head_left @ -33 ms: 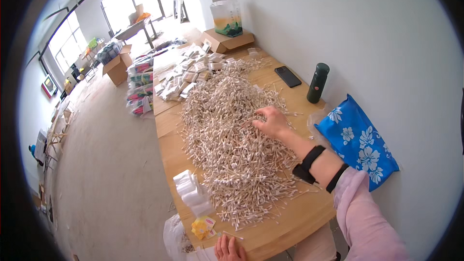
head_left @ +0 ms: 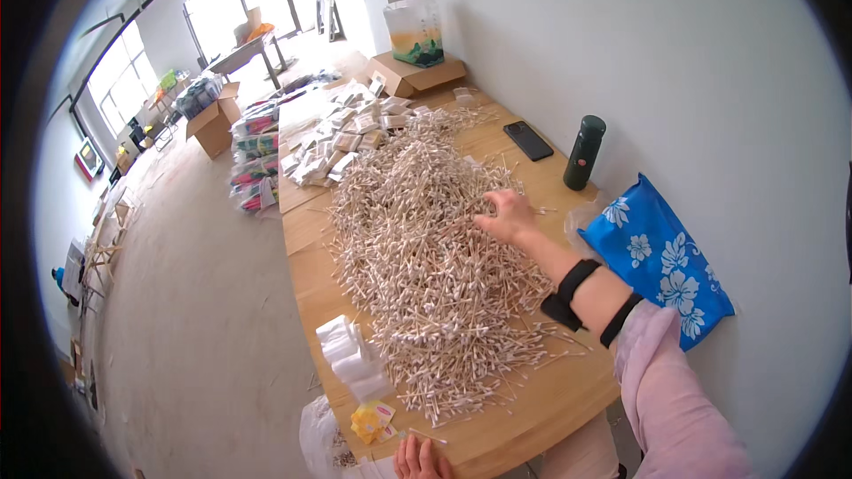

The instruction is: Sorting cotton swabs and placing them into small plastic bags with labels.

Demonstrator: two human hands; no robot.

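A large heap of cotton swabs covers the middle of the wooden table. At the heap's right side my right hand has its fingers curled down among the swabs, with some between thumb and fingers; the exact hold is partly hidden. My left hand lies at the table's near edge, its fingers laid flat and holding nothing visible; most of the hand is cut off by the frame. A loose swab lies just beyond its fingertips. Beside it are yellow packets and a stack of clear plastic bags.
Filled white packets lie piled at the heap's far left. Along the wall are a phone, a dark green bottle and a blue floral bag. A cardboard box bears a tote bag. Bagged bundles stand left of the table.
My right hand has moved slightly to the right over the heap, and its thumb and fingers look more curled. My left hand stays at the near edge.
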